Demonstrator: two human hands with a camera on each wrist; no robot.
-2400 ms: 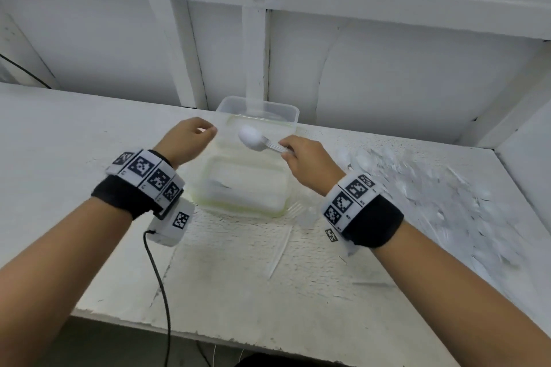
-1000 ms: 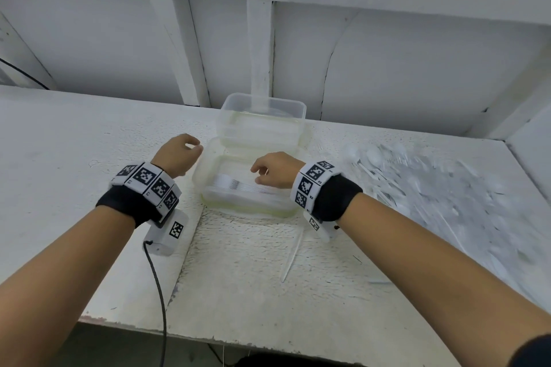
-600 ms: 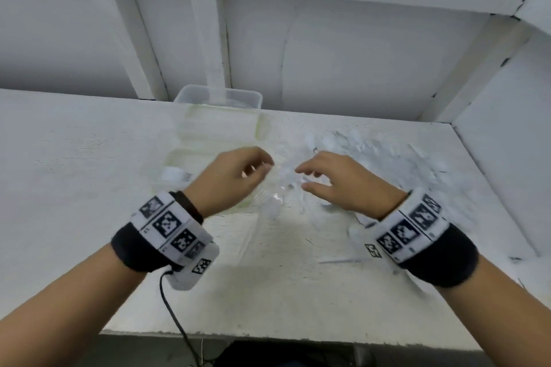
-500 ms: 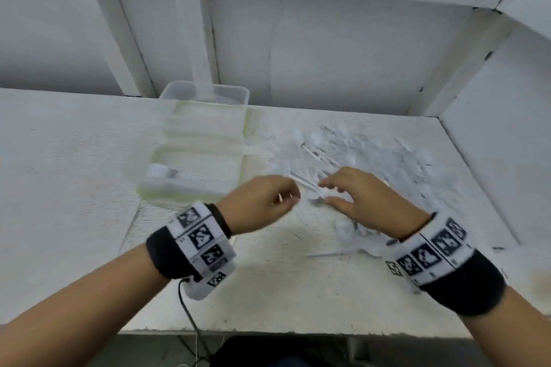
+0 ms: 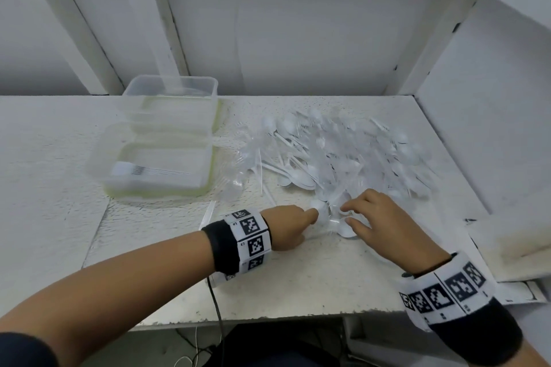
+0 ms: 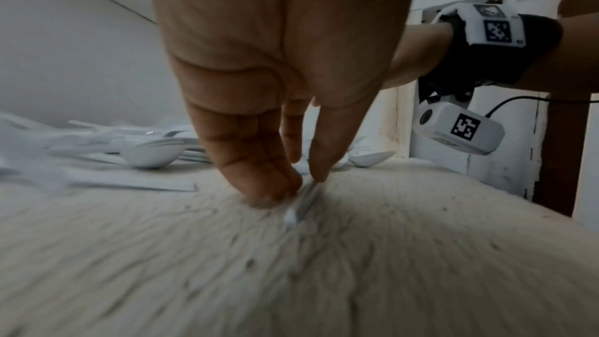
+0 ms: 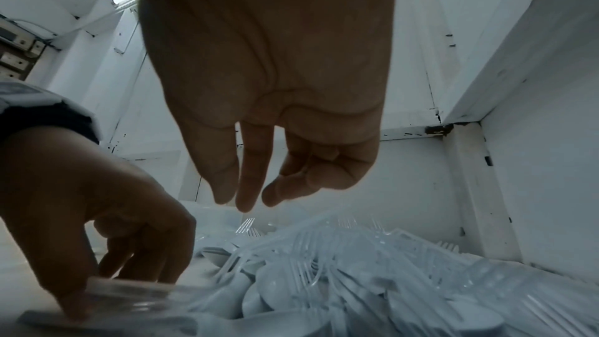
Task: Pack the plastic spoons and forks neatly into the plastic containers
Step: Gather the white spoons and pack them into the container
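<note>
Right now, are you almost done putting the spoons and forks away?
Not nearly. One neat row of forks lies in the near container. The left hand is pinching one piece of cutlery off the table; the right hand hovers over the big pile, which is left to pack. The far container looks unfilled.

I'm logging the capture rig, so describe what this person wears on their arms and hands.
Both hands are bare, no gloves. Each wrist carries a black cuff wrapped by a white band of blocks printed with square black-and-white markers; the right wrist's band matches. Under the left wrist hangs a small white camera box with its own marker and lens, trailing a thin black cable. A dark sleeve edge shows on the left upper arm.
</note>
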